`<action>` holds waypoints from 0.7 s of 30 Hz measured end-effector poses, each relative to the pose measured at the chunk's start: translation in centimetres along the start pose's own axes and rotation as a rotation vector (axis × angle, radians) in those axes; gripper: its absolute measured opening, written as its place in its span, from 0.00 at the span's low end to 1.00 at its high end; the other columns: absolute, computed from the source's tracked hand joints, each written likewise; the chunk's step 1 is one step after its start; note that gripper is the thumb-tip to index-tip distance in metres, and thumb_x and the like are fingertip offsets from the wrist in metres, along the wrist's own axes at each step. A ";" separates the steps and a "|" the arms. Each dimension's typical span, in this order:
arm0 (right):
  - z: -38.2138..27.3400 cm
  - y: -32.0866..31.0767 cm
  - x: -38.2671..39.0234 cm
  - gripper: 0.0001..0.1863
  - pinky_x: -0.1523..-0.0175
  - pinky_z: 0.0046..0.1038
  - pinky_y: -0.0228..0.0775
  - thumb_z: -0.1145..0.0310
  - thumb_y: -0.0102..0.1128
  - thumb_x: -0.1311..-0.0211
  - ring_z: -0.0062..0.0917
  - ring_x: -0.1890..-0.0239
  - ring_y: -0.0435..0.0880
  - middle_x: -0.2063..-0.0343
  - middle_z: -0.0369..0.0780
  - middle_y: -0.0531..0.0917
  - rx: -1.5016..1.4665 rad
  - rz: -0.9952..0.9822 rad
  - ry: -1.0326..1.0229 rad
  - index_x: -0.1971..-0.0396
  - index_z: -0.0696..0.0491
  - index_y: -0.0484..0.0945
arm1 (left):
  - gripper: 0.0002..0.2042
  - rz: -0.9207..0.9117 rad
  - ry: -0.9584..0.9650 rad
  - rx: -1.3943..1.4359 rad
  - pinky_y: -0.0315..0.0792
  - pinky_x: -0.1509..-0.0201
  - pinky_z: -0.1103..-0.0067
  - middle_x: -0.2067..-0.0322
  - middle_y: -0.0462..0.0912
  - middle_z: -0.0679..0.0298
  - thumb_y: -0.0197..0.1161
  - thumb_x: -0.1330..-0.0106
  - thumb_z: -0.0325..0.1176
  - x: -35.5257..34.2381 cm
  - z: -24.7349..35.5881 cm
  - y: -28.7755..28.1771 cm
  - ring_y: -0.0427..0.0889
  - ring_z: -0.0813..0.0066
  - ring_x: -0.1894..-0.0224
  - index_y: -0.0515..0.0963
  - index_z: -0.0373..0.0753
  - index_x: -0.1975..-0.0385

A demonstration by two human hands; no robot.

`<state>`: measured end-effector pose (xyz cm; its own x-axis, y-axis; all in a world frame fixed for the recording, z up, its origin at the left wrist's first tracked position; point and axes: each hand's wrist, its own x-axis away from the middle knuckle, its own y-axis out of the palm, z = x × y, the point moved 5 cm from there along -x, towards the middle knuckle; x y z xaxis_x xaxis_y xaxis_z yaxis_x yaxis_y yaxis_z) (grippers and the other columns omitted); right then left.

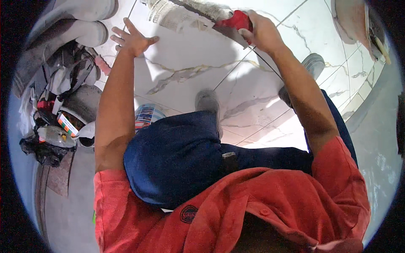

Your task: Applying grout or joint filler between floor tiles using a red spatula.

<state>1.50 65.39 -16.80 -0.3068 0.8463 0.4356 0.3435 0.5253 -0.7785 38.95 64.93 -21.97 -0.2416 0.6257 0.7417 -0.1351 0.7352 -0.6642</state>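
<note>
My left hand (134, 42) rests on a large white marble-patterned tile (185, 57), fingers spread. It holds nothing. Up to the right, my right hand (265, 33) is closed around a red-handled tool with a flat metal blade (236, 24). Its exact kind is hard to make out, since my fingers cover part of the handle. The blade is low over the tiled floor, close to a joint between tiles; I cannot tell whether it touches. Beyond the tile, a grey, rough, dusty strip (177, 14) runs along a dark gap towards the tool.
At left lie a clutter of bags (63, 78), a black plastic bag (46, 145) and a grey bucket-like container (86, 103). Pale cylindrical shapes (86, 33) stand at upper left. A printed tub (147, 114) sits beside my knee. A brownish container (350, 21) stands at upper right. My shoes (207, 101) are on the tiles.
</note>
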 end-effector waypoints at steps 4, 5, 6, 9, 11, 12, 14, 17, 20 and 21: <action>2.3 -3.3 0.3 0.21 0.52 0.40 0.73 0.60 0.67 0.46 0.46 0.57 0.81 0.62 0.51 0.82 -0.075 0.129 0.223 0.55 0.55 0.74 | 0.67 0.028 -0.005 0.030 0.37 0.33 0.39 0.34 0.17 0.28 0.68 0.51 0.64 0.2 -0.3 -0.3 0.20 0.24 0.32 0.19 0.40 0.31; 2.6 -3.1 0.8 0.21 0.52 0.40 0.73 0.60 0.67 0.46 0.46 0.57 0.81 0.62 0.51 0.82 -0.076 0.127 0.224 0.55 0.55 0.74 | 0.67 0.026 -0.005 0.028 0.37 0.33 0.39 0.34 0.17 0.28 0.68 0.51 0.64 0.2 -0.5 -0.1 0.20 0.24 0.32 0.19 0.40 0.31; 2.5 -1.9 1.2 0.21 0.52 0.41 0.73 0.60 0.68 0.46 0.46 0.57 0.81 0.63 0.51 0.81 -0.168 0.013 0.144 0.55 0.54 0.74 | 0.67 0.028 -0.018 -0.003 0.37 0.33 0.38 0.34 0.17 0.28 0.68 0.51 0.64 0.3 -1.1 -0.1 0.20 0.24 0.32 0.19 0.40 0.31; 3.1 0.9 2.9 0.23 0.52 0.43 0.71 0.62 0.68 0.47 0.48 0.57 0.80 0.62 0.51 0.81 -0.068 -0.063 0.012 0.52 0.53 0.72 | 0.66 0.000 0.012 0.009 0.37 0.33 0.38 0.35 0.17 0.27 0.68 0.50 0.65 -0.1 -0.2 0.0 0.19 0.23 0.32 0.19 0.40 0.31; 4.4 0.6 2.7 0.23 0.53 0.42 0.71 0.61 0.67 0.46 0.47 0.56 0.79 0.61 0.51 0.80 -0.004 0.041 0.065 0.52 0.54 0.72 | 0.66 -0.005 0.013 -0.004 0.37 0.33 0.38 0.35 0.16 0.27 0.67 0.49 0.65 -0.1 -0.2 0.3 0.19 0.23 0.32 0.18 0.40 0.31; 5.4 0.1 2.5 0.23 0.53 0.41 0.72 0.61 0.67 0.45 0.46 0.56 0.80 0.62 0.50 0.81 0.002 0.068 0.104 0.53 0.55 0.72 | 0.66 -0.005 0.012 -0.006 0.37 0.33 0.38 0.35 0.16 0.27 0.67 0.49 0.65 -0.2 0.0 0.3 0.19 0.23 0.32 0.18 0.40 0.31; 4.6 -2.2 1.7 0.23 0.52 0.39 0.72 0.62 0.67 0.46 0.46 0.57 0.81 0.62 0.50 0.81 -0.071 0.021 0.240 0.53 0.57 0.72 | 0.66 0.026 -0.011 0.019 0.38 0.33 0.37 0.35 0.15 0.28 0.67 0.50 0.65 -0.2 -0.8 0.2 0.19 0.23 0.32 0.18 0.40 0.31; 4.3 -0.7 2.5 0.25 0.51 0.40 0.72 0.64 0.67 0.46 0.45 0.56 0.81 0.61 0.50 0.82 -0.248 -0.056 0.067 0.50 0.55 0.72 | 0.66 0.010 0.001 -0.016 0.37 0.34 0.37 0.35 0.15 0.28 0.67 0.50 0.65 -0.1 -0.9 0.2 0.19 0.23 0.32 0.18 0.40 0.31; 3.8 0.1 3.2 0.25 0.58 0.38 0.73 0.65 0.70 0.48 0.44 0.65 0.82 0.67 0.49 0.82 -0.183 0.120 -0.115 0.51 0.54 0.73 | 0.66 -0.002 0.000 0.015 0.37 0.34 0.37 0.35 0.15 0.28 0.67 0.50 0.66 -0.2 -0.6 0.4 0.19 0.23 0.32 0.18 0.41 0.31; 4.0 -0.3 3.3 0.24 0.59 0.38 0.74 0.64 0.70 0.48 0.44 0.65 0.83 0.67 0.49 0.82 -0.087 0.208 -0.109 0.52 0.54 0.74 | 0.66 -0.001 0.002 0.016 0.37 0.34 0.37 0.35 0.15 0.28 0.67 0.50 0.66 -0.4 -0.4 0.5 0.19 0.23 0.32 0.18 0.41 0.31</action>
<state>-3.14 67.68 -16.90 -0.3141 0.9247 0.2151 0.4832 0.3507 -0.8022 39.41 65.15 -22.59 -0.2400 0.6255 0.7424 -0.1509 0.7314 -0.6650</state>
